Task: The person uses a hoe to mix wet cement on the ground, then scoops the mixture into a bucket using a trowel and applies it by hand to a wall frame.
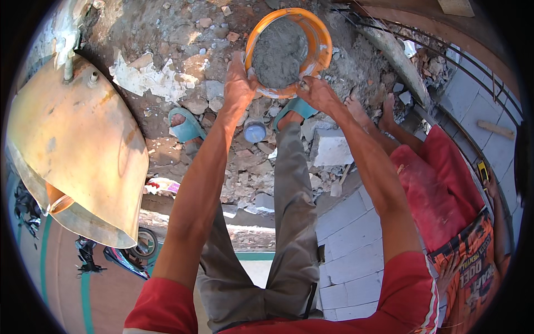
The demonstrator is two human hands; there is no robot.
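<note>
Both my arms reach forward to an orange bucket point(320, 42) that holds wet grey mortar point(278, 53). My left hand point(240, 84) is closed on the bucket's near left edge, fingers partly hidden behind its wall. At the near right edge, my right hand point(318, 93) has its fingers curled onto the rim. The bucket's mouth tilts toward me, so the mortar inside shows. Rubble ground lies around and below it.
Beside me on the right sits a person in red shorts point(425, 189), a yellow tool point(483, 171) by one hand. White blocks point(356, 245) form a wall. A large tan container point(78, 145) stands left. A blue-lidded tub point(255, 132) lies between my sandalled feet.
</note>
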